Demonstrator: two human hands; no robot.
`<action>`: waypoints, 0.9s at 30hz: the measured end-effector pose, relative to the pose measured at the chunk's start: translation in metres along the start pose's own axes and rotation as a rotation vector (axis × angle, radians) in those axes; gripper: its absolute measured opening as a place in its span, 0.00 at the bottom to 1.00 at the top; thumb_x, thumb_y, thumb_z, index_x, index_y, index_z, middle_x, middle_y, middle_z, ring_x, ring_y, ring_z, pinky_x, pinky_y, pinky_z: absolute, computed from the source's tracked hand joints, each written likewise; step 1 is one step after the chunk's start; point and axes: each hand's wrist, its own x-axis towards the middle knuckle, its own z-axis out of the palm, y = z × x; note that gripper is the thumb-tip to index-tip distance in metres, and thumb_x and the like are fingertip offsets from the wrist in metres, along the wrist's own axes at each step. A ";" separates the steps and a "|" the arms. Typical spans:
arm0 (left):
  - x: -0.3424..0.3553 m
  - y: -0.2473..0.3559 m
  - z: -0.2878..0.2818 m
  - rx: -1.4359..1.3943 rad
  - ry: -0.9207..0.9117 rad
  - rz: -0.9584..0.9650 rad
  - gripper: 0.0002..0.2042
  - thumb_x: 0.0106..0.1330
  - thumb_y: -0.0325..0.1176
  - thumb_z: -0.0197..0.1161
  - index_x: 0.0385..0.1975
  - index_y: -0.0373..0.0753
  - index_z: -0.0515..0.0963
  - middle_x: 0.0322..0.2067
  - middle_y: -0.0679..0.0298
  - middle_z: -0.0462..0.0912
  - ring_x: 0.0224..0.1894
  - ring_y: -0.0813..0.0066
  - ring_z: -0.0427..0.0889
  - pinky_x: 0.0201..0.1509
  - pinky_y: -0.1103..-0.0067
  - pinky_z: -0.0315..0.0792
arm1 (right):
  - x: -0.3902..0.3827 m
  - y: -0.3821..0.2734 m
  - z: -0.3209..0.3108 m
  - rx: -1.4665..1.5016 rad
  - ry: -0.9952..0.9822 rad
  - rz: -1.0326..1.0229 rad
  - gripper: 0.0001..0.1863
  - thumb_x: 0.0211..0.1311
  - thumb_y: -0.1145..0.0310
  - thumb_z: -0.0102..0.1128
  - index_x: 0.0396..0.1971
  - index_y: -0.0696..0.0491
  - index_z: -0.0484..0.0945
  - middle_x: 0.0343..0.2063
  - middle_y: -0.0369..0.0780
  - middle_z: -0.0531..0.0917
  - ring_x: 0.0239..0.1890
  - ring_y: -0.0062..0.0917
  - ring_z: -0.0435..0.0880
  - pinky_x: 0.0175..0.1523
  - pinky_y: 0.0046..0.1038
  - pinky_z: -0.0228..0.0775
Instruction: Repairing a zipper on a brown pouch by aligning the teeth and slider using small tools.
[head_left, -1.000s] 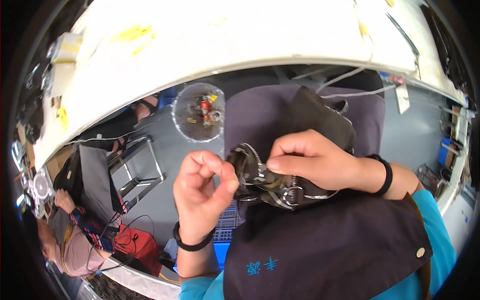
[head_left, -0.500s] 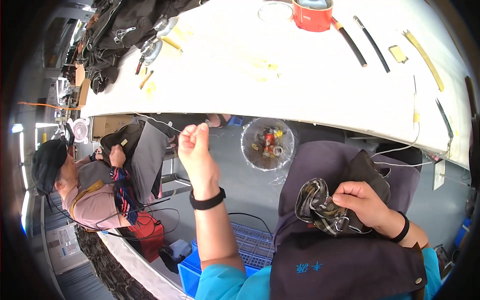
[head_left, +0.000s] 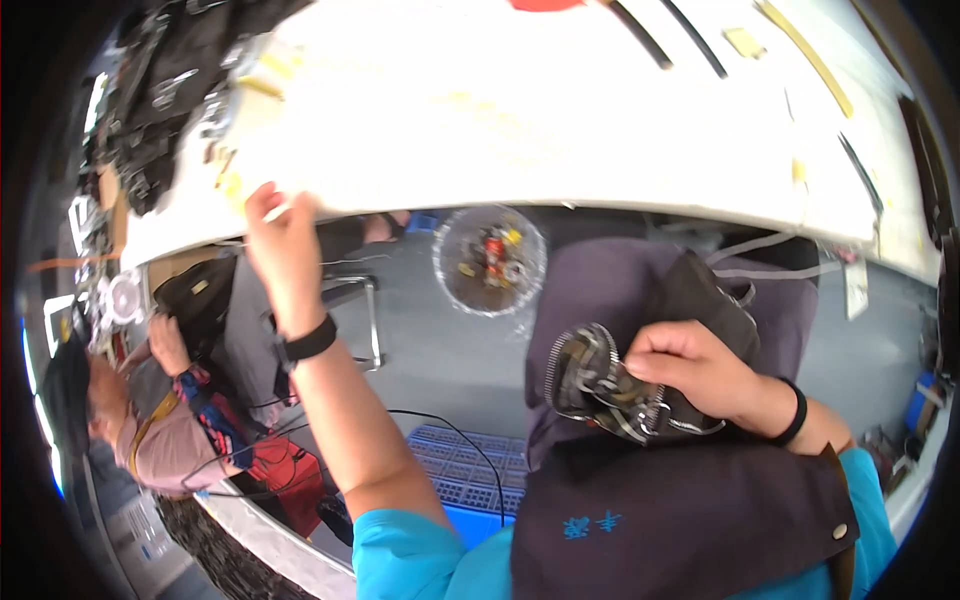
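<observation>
My left hand [head_left: 284, 250] is raised at the table's near edge, somewhat blurred. Its thumb and forefinger stand apart, and I make out nothing between them. On my lap, my right hand [head_left: 690, 365] pinches a dark garment [head_left: 708, 308] between thumb and curled fingers. An opened metal zipper [head_left: 552, 372] curves round its patterned lining [head_left: 592, 372], which bunches up just left of those fingers. The rest of the garment spreads over my dark apron [head_left: 640, 510], partly hidden beneath the hand.
The white table [head_left: 400, 130] carries dark clothes [head_left: 170, 80] at left and several strips and tools at right. Below its edge stands a lined bin [head_left: 452, 285] with litter. A co-worker [head_left: 170, 445] sits at left; a blue crate [head_left: 465, 470] is near my left side.
My left hand has moved left and up to the table edge, its thumb and forefinger parting. The view has shifted. My right hand keeps its hold on the garment.
</observation>
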 end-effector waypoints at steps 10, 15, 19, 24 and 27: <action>-0.170 0.106 0.002 -0.767 -1.029 -0.134 0.41 0.50 0.50 0.73 0.62 0.38 0.63 0.56 0.57 0.73 0.61 0.64 0.69 0.65 0.66 0.58 | -0.003 0.001 -0.002 0.082 -0.025 -0.016 0.10 0.68 0.67 0.56 0.31 0.59 0.77 0.24 0.30 0.77 0.29 0.10 0.71 0.35 0.18 0.65; -0.188 0.139 -0.004 -0.651 -1.093 -0.155 0.32 0.43 0.27 0.79 0.50 0.36 0.72 0.41 0.61 0.79 0.42 0.73 0.79 0.47 0.78 0.73 | -0.019 -0.008 0.000 -0.147 0.027 -0.040 0.05 0.64 0.71 0.60 0.31 0.57 0.78 0.27 0.32 0.78 0.31 0.11 0.73 0.34 0.19 0.66; -0.193 0.149 -0.001 -0.613 -0.760 0.256 0.19 0.41 0.21 0.75 0.33 0.38 0.74 0.27 0.65 0.77 0.29 0.70 0.79 0.39 0.73 0.73 | -0.023 -0.006 0.007 -0.531 0.256 -0.639 0.07 0.50 0.75 0.71 0.28 0.54 0.81 0.26 0.35 0.78 0.27 0.22 0.75 0.31 0.23 0.67; -0.205 0.146 -0.004 -0.508 -0.465 0.665 0.20 0.39 0.17 0.72 0.28 0.40 0.68 0.22 0.65 0.71 0.23 0.70 0.72 0.43 0.65 0.68 | -0.029 -0.004 0.010 -0.829 0.378 -1.017 0.10 0.45 0.76 0.71 0.20 0.54 0.74 0.25 0.35 0.75 0.21 0.26 0.70 0.27 0.27 0.63; -0.215 0.143 -0.009 -0.510 -0.382 0.683 0.15 0.42 0.22 0.68 0.28 0.43 0.70 0.23 0.69 0.70 0.23 0.73 0.73 0.42 0.64 0.64 | -0.030 0.001 0.015 -0.841 0.387 -1.123 0.11 0.45 0.77 0.70 0.18 0.56 0.72 0.23 0.37 0.73 0.19 0.26 0.68 0.23 0.27 0.60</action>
